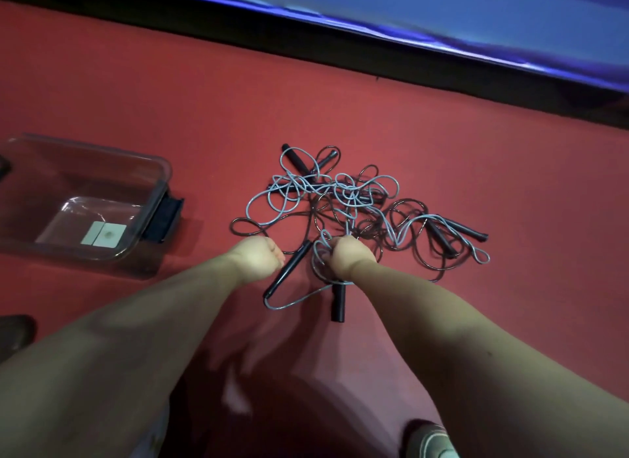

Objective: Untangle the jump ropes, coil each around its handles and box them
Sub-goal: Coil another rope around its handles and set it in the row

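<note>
— What's down there, biggest first?
— The red floor (204, 100); a clear box (155, 202) at the left, well apart from the tangle of jump ropes (340, 198) in the middle
— And the hands?
— The right hand (349, 258) has its fingers clamped on loops of grey-blue rope (318, 253), a black handle (338, 304) showing below it; the left hand (257, 256) is curled just beside a second handle (289, 270); I cannot tell whether it grips it
</note>
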The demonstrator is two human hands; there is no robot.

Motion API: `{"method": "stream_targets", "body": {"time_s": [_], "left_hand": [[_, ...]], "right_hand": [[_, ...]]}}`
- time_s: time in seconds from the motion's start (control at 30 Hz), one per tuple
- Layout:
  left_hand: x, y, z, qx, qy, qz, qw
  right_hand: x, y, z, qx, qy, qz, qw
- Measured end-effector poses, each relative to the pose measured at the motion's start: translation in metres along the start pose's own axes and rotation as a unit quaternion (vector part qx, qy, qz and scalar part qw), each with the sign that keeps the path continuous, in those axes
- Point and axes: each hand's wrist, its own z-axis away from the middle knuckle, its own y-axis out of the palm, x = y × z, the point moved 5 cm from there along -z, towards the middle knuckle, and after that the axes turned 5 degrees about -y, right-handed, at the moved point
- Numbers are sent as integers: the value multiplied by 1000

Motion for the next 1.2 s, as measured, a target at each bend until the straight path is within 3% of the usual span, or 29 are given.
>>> {"method": "stream_targets", "body": {"time_s": [0.2, 0.33, 0.47, 0.53, 0.6, 0.7, 0.8, 0.93, 1.1, 1.2], "left_hand": [[-11, -16, 2, -48, 11, 74, 996], [-58, -49, 17, -86, 100, 154, 979], [-116, -77, 41, -75, 204, 178, 960], [-147, -92, 57, -70, 257, 185, 946], [-177, -108, 74, -79, 311, 192, 927], [-203, -131, 94, -107, 316, 253, 908], [-217, -138, 113, -74, 337, 300, 889], [-217, -142, 133, -64, 332, 316, 887], [-201, -153, 157, -28, 320, 254, 912], [-194, -161, 173, -17, 304, 258, 917]], "right_hand": [[27, -85, 50, -152, -146, -66, 975], [54, -184, 99, -296, -261, -138, 909], [75, -269, 155, -413, -306, -204, 833], [84, -305, 178, -426, -316, -252, 810], [97, -339, 198, -424, -323, -237, 812], [114, -384, 223, -452, -318, -230, 801], [127, -410, 237, -454, -308, -272, 790], [142, -411, 246, -386, -337, -322, 796], [143, -414, 258, -380, -321, -207, 843], [126, -418, 254, -350, -306, -311, 829]]}}
